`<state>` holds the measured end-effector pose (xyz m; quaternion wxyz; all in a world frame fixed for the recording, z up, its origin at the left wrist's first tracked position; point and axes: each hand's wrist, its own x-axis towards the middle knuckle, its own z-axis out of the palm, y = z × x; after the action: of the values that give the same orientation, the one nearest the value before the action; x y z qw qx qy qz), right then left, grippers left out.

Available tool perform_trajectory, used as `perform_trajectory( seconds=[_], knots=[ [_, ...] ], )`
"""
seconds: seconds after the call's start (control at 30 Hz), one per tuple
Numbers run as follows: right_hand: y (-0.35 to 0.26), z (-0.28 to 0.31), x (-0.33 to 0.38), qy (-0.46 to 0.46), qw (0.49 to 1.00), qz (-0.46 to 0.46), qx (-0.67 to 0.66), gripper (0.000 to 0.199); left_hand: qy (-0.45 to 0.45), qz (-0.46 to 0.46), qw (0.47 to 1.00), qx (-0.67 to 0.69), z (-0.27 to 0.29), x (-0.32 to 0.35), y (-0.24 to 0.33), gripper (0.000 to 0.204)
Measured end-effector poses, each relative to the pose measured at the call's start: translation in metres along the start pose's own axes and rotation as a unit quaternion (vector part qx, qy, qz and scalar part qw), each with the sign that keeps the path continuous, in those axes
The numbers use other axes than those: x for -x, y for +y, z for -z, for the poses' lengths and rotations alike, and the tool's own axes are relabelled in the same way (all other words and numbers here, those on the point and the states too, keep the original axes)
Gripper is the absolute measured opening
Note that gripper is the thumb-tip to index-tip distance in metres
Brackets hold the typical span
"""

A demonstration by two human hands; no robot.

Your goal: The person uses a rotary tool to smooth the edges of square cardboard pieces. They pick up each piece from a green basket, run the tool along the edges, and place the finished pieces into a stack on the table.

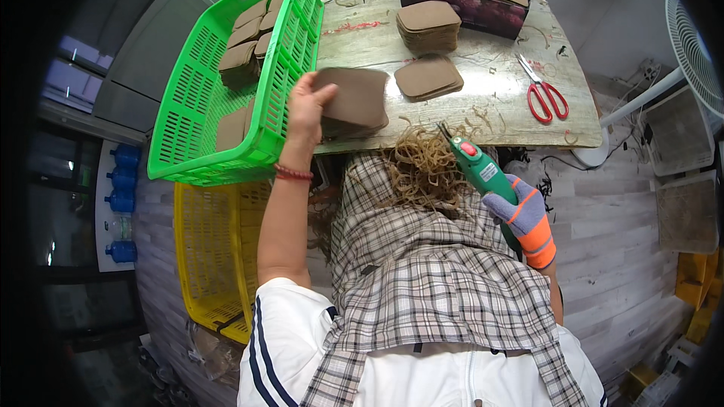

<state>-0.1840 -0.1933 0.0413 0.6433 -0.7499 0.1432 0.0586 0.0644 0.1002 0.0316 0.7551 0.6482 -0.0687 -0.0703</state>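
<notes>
My bare left hand [305, 109] pinches a brown rounded-corner pad [351, 95] between thumb and fingers. The pad is slightly blurred and sits over the table's front edge; whether it is one piece or several cannot be told. My right hand [528, 218], in a grey and orange glove, is wrapped round a green handheld electric cutter [477, 164] with a red switch. Its dark tip points up and left, beside a heap of curly brown trimmings [426, 169] on my checked apron. A low stack of pads [428, 77] and a taller stack [428, 24] lie further back.
A green plastic crate [215, 158] with stacked pads stands at the left, above a yellow crate [204, 256]. Red-handled scissors [544, 98] lie on the table's right. Behind is a dark box [464, 9] of pads. A white fan [690, 68] stands at far right.
</notes>
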Motion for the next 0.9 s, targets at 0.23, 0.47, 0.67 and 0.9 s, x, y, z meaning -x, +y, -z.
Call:
perform_trajectory(
  seconds=[0.23, 0.47, 0.67, 0.9],
  knots=[
    [0.02, 0.01, -0.005, 0.038, 0.999, 0.003, -0.004, 0.04, 0.187, -0.208, 0.759, -0.588, 0.008, -0.02, -0.033, 0.057],
    [0.019, 0.013, -0.01, 0.072, 0.996, -0.018, -0.056, 0.035, -0.063, -0.268, 0.67, -0.689, -0.096, -0.055, -0.067, 0.043],
    [0.03, 0.024, -0.008, 0.099, 0.994, -0.006, -0.04, 0.036, -0.072, -0.137, 0.725, -0.671, -0.126, -0.069, -0.099, 0.036],
    [0.037, 0.026, -0.018, 0.129, 0.986, -0.035, -0.095, 0.027, 0.046, -0.164, 0.856, -0.488, -0.143, -0.028, -0.103, 0.048]
  ],
)
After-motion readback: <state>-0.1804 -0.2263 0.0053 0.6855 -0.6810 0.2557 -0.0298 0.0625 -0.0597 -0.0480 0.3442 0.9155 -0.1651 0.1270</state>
